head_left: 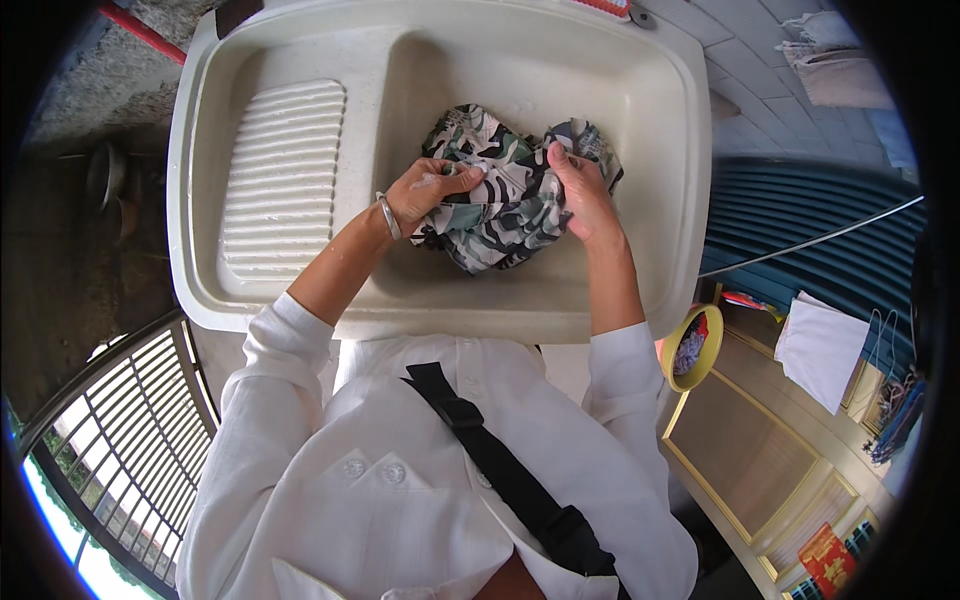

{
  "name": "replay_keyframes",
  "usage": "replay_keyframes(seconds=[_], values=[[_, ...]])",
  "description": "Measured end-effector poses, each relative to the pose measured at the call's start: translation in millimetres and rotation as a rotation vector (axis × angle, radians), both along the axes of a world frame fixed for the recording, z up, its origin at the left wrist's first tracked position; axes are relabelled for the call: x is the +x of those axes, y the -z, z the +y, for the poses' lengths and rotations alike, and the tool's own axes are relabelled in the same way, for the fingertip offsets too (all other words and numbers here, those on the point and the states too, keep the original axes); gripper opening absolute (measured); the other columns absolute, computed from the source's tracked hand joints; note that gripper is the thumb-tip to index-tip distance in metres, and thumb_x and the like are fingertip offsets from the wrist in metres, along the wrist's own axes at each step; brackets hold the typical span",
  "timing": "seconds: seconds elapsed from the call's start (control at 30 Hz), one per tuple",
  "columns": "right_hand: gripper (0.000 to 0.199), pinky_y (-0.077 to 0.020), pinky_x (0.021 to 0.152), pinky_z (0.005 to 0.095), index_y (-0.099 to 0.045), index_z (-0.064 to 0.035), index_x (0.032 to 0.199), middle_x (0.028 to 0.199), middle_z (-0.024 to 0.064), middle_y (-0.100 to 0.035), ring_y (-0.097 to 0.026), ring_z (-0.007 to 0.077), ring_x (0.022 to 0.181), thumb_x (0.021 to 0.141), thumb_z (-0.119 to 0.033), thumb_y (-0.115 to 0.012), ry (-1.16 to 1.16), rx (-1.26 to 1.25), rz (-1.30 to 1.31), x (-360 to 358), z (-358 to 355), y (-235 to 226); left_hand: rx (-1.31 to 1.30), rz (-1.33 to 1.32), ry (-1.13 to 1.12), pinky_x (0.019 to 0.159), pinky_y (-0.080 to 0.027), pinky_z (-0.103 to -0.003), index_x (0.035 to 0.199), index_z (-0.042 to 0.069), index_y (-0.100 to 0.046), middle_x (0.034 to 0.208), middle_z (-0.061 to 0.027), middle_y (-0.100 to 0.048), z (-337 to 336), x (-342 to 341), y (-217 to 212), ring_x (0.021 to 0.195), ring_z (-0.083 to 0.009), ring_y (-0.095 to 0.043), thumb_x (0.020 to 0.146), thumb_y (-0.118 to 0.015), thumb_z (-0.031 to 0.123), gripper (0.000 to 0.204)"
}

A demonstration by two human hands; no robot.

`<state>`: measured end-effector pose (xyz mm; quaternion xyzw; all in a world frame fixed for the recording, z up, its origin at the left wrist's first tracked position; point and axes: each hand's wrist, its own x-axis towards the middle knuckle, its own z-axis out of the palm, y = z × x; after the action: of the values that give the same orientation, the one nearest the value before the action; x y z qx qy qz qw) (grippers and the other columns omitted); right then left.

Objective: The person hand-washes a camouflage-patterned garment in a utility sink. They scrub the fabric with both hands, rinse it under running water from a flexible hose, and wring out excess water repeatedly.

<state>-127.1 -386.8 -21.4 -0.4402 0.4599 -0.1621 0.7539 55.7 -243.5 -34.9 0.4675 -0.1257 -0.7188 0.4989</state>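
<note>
A camouflage-patterned garment, in green, black and off-white, is bunched up over the basin of a pale laundry sink. My left hand, with a bracelet at the wrist, pinches the cloth at its left side. White suds cling to those fingers and to the fabric beside them. On the right side of the garment, my right hand grips it with the thumb on top; the other fingers are mostly hidden behind. The garment's exact kind does not show, since it is crumpled.
A ribbed washboard forms the sink's left part, with a raised divider beside the basin. Low at the right stands a yellow bucket with cloth inside. White cloth hangs farther right. A barred metal gate is at lower left.
</note>
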Motion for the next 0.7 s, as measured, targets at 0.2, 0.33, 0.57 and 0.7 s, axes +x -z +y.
replay_keyframes(seconds=[0.2, 0.33, 0.57, 0.7], values=[[0.023, -0.0417, 0.074, 0.0227, -0.067, -0.0016, 0.088, 0.081, -0.0006, -0.063, -0.055, 0.0076, 0.078, 0.077, -0.020, -0.076, -0.012, -0.040, -0.062, -17, 2, -18, -0.158, 0.042, -0.335, 0.070, -0.049, -0.023, 0.093, 0.009, -0.051, 0.083, 0.0023, -0.058, -9, -11, -9, 0.072, -0.0058, -0.055, 0.093, -0.056, 0.024, 0.016], [0.018, -0.0421, 0.074, 0.0231, -0.067, -0.0018, 0.087, 0.082, 0.0008, -0.064, -0.056, 0.0084, 0.077, 0.078, -0.015, -0.075, 0.148, -0.116, -0.090, -11, 9, -23, -0.182, 0.056, -0.367, 0.065, -0.050, -0.023, 0.091, 0.008, -0.051, 0.082, 0.0022, -0.056, -11, -16, -12, 0.071, -0.0054, -0.054, 0.095, -0.053, 0.023, 0.015], [0.012, -0.0416, 0.077, 0.0234, -0.067, -0.0009, 0.088, 0.081, 0.0009, -0.063, -0.055, 0.0090, 0.079, 0.082, -0.011, -0.070, 0.087, -0.165, -0.155, -7, 18, -39, -0.211, 0.074, -0.405, 0.067, -0.049, -0.022, 0.089, 0.008, -0.050, 0.081, 0.0029, -0.054, -10, -12, -18, 0.072, -0.0046, -0.053, 0.096, -0.052, 0.019, 0.013], [0.011, -0.0402, 0.077, 0.0225, -0.066, -0.0011, 0.087, 0.083, 0.0008, -0.062, -0.054, 0.0086, 0.081, 0.084, -0.012, -0.067, 0.093, -0.164, -0.172, -8, 20, -44, -0.228, 0.064, -0.407, 0.069, -0.049, -0.022, 0.091, 0.009, -0.051, 0.084, 0.0028, -0.054, -8, -13, -18, 0.074, -0.0051, -0.054, 0.095, -0.052, 0.021, 0.013]])
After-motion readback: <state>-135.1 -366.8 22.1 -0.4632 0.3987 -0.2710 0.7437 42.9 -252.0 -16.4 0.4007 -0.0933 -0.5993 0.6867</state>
